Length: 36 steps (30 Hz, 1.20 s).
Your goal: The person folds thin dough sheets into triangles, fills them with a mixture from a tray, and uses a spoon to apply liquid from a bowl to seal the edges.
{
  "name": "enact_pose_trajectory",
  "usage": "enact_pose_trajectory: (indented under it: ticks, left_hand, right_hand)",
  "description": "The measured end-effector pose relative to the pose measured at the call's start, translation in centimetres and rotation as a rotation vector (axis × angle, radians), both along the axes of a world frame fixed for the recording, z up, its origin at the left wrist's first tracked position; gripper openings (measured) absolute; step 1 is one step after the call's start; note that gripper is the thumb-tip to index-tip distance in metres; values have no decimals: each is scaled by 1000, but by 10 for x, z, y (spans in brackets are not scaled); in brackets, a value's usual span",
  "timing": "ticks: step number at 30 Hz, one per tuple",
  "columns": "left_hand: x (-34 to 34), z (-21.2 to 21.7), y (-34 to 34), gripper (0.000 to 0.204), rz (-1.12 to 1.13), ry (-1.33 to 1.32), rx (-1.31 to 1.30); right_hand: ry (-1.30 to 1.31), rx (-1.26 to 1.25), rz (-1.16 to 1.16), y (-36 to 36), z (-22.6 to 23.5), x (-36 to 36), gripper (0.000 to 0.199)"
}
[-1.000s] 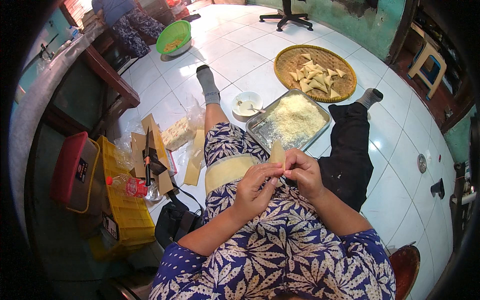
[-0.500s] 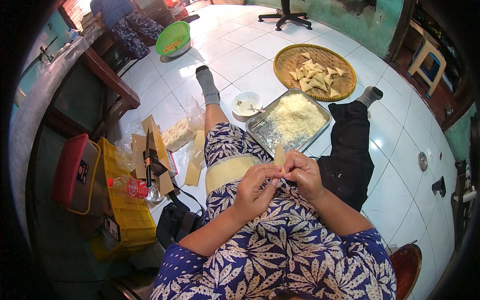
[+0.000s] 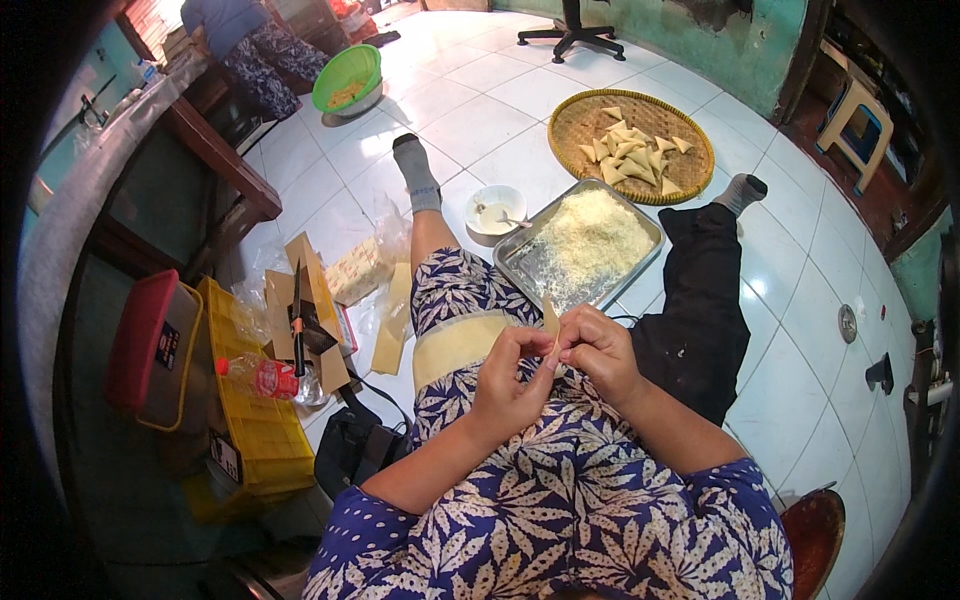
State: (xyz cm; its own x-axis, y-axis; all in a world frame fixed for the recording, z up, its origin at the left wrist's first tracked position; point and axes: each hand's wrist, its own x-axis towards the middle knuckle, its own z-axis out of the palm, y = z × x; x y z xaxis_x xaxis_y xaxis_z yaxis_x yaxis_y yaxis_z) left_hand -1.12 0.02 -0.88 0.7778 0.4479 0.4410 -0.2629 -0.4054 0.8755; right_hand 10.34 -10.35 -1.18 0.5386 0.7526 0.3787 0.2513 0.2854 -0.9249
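My left hand [image 3: 515, 380] and my right hand [image 3: 602, 350] meet over my lap, fingertips pinched together on a small folded pastry wrapper [image 3: 551, 318], pale yellow with a pointed end sticking up. My fingers cover its lower part. A stack of flat wrapper strips [image 3: 455, 350] lies across my left thigh, beside my left hand. Just beyond my hands, a metal tray [image 3: 652, 250] holds a heap of pale shredded filling [image 3: 600, 235]. To its left stands a white bowl [image 3: 480, 228] with whitish paste and a spoon [image 3: 515, 220].
Folded triangular pastries [image 3: 637, 155] lie on a round woven bamboo tray [image 3: 565, 150] past the metal tray. At left are a knife [image 3: 297, 320] on an opened carton [image 3: 280, 300], a plastic bottle [image 3: 262, 376] and a yellow crate [image 3: 265, 440]. A person [image 3: 245, 50] stands far left near a green basin [image 3: 325, 88].
Both hands have shifted slightly, fingers regripping the wrapper. Its pointed end now looks narrower and tips more to the left. The trays and bowl stay put.
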Motion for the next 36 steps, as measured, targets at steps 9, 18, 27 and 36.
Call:
enact_pose_trajectory:
  ticks: [9, 18, 27, 36]
  left_hand:
    - [0, 1, 15, 20, -115, -9, -1000]
    - [13, 9, 36, 21, -238, -139, -1271]
    - [16, 3, 38, 21, -259, -108, -1303]
    - [-29, -29, 116, 16, 53, -373, -1522]
  right_hand:
    - [665, 83, 121, -1, -16, 13, 11]
    - [385, 88, 203, 12, -31, 3, 53]
    - [782, -45, 182, 19, -17, 3, 49]
    - [1075, 75, -59, -2, -28, 72, 51]
